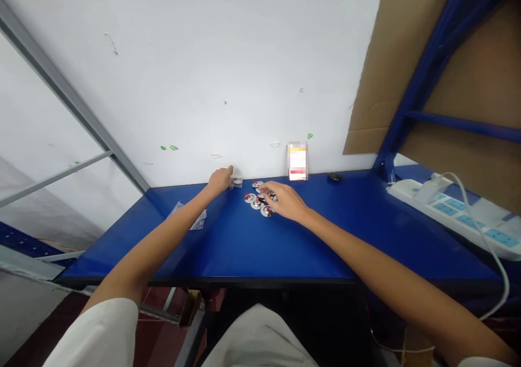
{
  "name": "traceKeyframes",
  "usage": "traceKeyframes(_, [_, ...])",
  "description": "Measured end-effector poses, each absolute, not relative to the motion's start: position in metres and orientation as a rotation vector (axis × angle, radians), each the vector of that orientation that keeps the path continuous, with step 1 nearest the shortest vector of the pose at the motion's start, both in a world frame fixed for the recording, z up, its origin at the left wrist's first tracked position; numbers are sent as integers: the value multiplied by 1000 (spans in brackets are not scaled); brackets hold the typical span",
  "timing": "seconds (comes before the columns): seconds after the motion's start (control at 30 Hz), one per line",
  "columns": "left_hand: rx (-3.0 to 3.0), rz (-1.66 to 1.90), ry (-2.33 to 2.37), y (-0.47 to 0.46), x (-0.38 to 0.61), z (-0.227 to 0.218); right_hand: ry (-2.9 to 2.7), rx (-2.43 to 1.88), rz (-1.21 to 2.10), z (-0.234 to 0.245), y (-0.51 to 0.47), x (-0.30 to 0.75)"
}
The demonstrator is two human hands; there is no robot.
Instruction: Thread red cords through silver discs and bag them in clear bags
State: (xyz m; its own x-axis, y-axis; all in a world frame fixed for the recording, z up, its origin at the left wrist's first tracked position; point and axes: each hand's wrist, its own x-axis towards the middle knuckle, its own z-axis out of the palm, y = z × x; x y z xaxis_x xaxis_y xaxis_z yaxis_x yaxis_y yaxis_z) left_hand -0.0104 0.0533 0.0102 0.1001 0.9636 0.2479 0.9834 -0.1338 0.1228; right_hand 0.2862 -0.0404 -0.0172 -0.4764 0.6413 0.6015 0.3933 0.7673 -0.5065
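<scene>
On the head cam I had my left hand (220, 179) at a small clear packet (237, 183) near the wall (252, 84), couldn't tell if pinching it. My right hand (290, 200) was curled over silver discs with red tops (267, 210), clustered toward the blue table's (252, 253) back, pinch unclear too.

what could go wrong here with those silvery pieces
The round silvery pieces sit bunched by the right hand, so it might knock some aside. The left forearm crosses above a plastic bag and could drag it. The lit screen stands upright near the wall, so a bump might tip it.
</scene>
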Motion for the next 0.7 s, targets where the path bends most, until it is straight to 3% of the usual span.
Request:
traceKeyframes(0.37, [-2367, -375, -1773, 12, -10, 34, -2161, -876, 290, -20, -34, 291])
traceKeyframes(0.57, [-2686, 91, -1938, -40, -58, 50, -2182, -921, 309, -29, -24, 293])
traceKeyframes(0.7, [-2599, 264, -2092, -78, -91, 52, -2198, -928, 320, -27, -27, 292])
